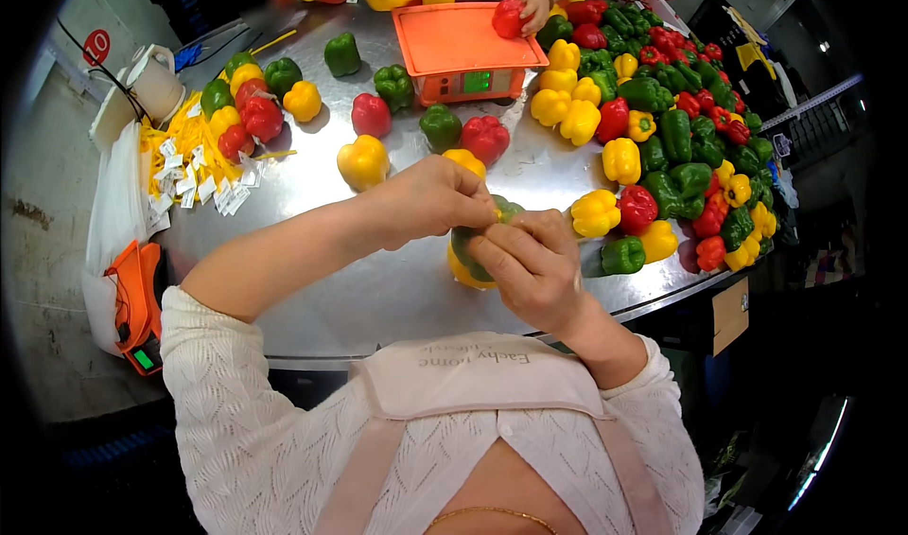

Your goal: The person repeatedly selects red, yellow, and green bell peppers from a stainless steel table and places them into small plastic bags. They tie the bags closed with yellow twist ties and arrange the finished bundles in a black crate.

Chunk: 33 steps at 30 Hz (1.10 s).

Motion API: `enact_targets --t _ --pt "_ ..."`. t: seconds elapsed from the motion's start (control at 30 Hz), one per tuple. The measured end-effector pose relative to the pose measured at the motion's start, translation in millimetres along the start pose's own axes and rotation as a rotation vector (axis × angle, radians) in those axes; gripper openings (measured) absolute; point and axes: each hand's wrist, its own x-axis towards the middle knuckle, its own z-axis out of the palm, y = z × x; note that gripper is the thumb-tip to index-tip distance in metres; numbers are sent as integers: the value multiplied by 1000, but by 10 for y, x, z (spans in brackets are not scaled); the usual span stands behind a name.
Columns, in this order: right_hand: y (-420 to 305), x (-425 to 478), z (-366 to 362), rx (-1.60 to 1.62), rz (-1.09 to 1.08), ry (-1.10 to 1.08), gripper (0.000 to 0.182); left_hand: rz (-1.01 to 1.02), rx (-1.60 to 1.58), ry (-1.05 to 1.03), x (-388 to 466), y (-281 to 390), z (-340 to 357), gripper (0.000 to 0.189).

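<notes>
My left hand (pixel 443 201) reaches in over the metal table, its thumb and fingertips pinched at a small yellow bit of material (pixel 499 215). Against it, my right hand (pixel 535 269) is curled at the top of a bundle of bell peppers. The bundle has a yellow pepper (pixel 464 272) and a dark green one close together, with a thin wrapping that I cannot make out clearly. My fingers hide most of its top. Just beyond my hands lie a yellow pepper (pixel 466 161), a red pepper (pixel 485 140) and a green pepper (pixel 440 128).
An orange weighing scale (pixel 468 38) stands ahead, with another person's hand (pixel 537 10) holding a red pepper on it. Mixed peppers (pixel 667 138) are heaped at right. Yellow net bags with tags (pixel 188 152), a wrapped pepper bundle (pixel 245 109) and another orange scale (pixel 138 301) are at left.
</notes>
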Motion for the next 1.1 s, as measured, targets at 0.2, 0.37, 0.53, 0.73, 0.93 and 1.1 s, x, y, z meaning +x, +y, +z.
enact_targets --t 0.2,0.37,0.53,0.73,0.93,1.1 --pt "377 -96 26 464 506 1 25 63 121 41 -26 -59 -7 6" --pt "442 -29 59 589 504 -48 27 195 171 41 -15 -132 -45 5" --pt "441 -15 83 539 435 -61 30 422 179 100 -30 -224 -42 9" --pt "455 -101 153 820 660 -61 25 722 462 332 23 -398 73 9" --pt "513 -18 174 1099 810 -118 23 823 71 381 70 -601 122 14" --pt "592 50 216 866 485 -191 29 782 24 308 38 -662 65 14"
